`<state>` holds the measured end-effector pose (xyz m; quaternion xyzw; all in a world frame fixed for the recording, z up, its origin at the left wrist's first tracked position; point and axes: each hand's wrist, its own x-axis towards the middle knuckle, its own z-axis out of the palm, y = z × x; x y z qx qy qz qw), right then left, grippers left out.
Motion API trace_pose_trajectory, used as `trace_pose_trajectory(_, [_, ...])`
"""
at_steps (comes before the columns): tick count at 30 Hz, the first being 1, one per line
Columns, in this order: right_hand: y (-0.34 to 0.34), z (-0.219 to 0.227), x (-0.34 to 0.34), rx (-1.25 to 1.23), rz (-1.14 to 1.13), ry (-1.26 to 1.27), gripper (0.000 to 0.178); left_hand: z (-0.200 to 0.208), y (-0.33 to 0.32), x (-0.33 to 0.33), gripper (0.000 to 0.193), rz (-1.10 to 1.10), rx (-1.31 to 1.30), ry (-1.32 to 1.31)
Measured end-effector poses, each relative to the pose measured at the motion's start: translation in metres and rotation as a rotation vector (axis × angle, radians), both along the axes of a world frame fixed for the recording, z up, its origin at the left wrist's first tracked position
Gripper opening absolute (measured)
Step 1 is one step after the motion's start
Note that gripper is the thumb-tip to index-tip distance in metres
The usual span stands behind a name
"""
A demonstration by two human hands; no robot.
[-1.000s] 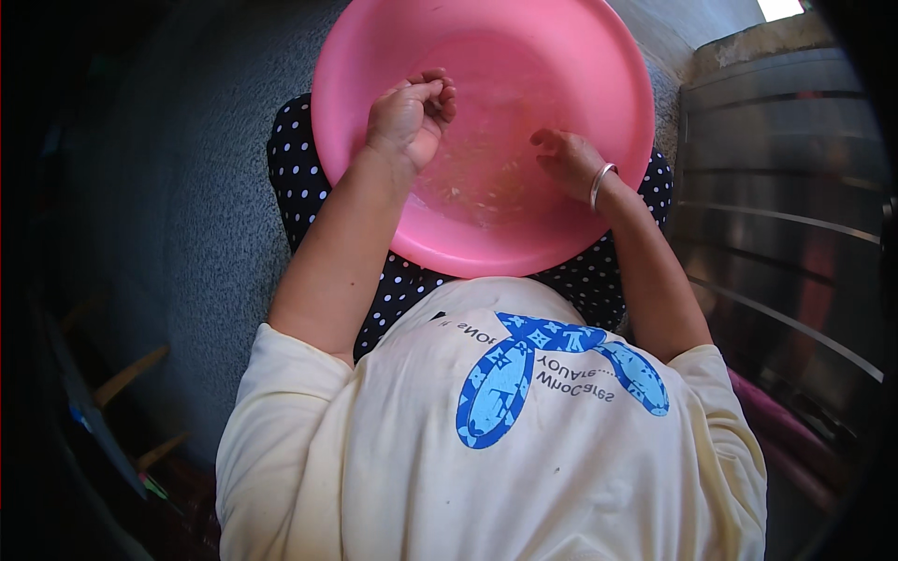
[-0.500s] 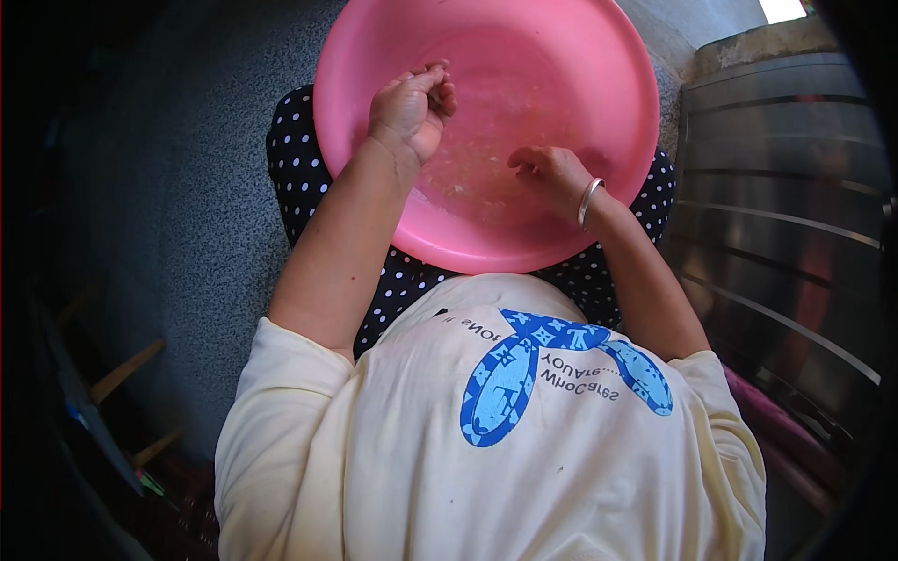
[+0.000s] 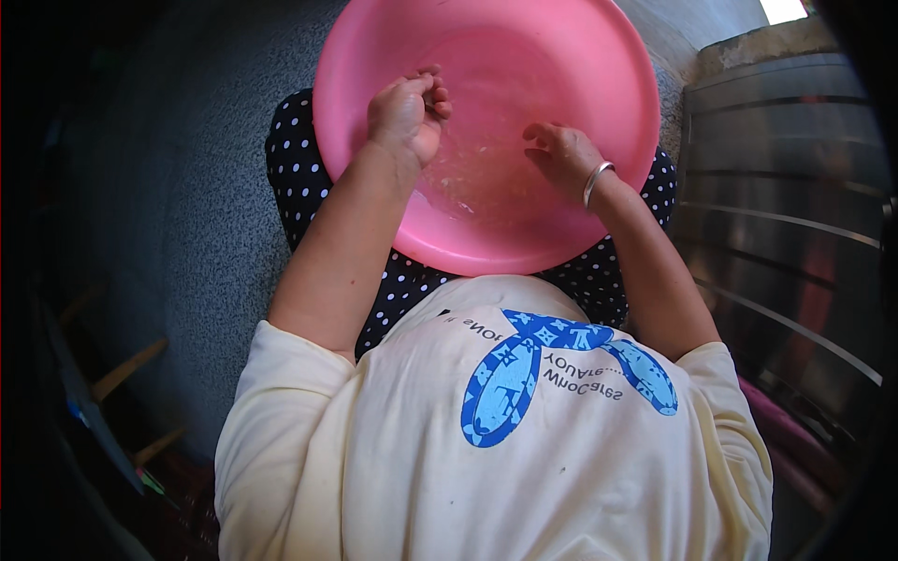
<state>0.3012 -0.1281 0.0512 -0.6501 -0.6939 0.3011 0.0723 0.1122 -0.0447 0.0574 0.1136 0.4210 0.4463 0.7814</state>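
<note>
A wide pink basin (image 3: 430, 245) rests across my lap. Shallow water (image 3: 486, 182) with small pale bits floating in it covers its bottom. Over the basin's left side, my left hand (image 3: 409, 114) is closed, palm turned inward with the fingers curled in; whatever it may hold is hidden. My right hand (image 3: 561, 154) hovers above the water on the right, its fingers bent and a gap showing between thumb and forefinger, with nothing visible in it. A silver bangle (image 3: 597, 183) circles that wrist.
Polka-dot trousers (image 3: 297, 173) show on both sides of the basin. To the right stands a metal panel (image 3: 776, 206) with horizontal bars. Grey speckled floor (image 3: 224, 234) lies to the left, with wooden pieces (image 3: 129, 369) in the dim lower left.
My right hand has moved up and slightly right, away from the middle of the water, and its fingers are a little more parted. The left hand has barely shifted.
</note>
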Motion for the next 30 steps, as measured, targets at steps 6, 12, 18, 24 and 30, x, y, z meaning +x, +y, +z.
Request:
trace_pose_trajectory(6, [0.008,-0.023,-0.008,-0.145,-0.049,-0.223,0.048,0.008,-0.003,0.002,0.010,-0.008,0.024,0.002])
trace_pose_trajectory(12, [-0.010,-0.016,-0.056,-0.272,0.062,-0.133,0.046,0.004,-0.003,0.002,0.011,-0.036,0.035,0.015])
trace_pose_trajectory(18, [-0.025,-0.030,-0.064,-0.243,0.208,-0.097,0.027,0.003,-0.003,0.003,0.011,-0.052,0.031,0.009])
trace_pose_trajectory(24, [-0.012,-0.005,-0.035,-0.164,0.041,0.140,0.019,0.003,-0.003,0.004,0.011,-0.048,0.036,0.017])
trace_pose_trajectory(30, [-0.001,-0.014,0.013,-0.103,-0.041,0.113,0.017,0.003,-0.003,0.003,0.010,-0.053,0.030,0.011])
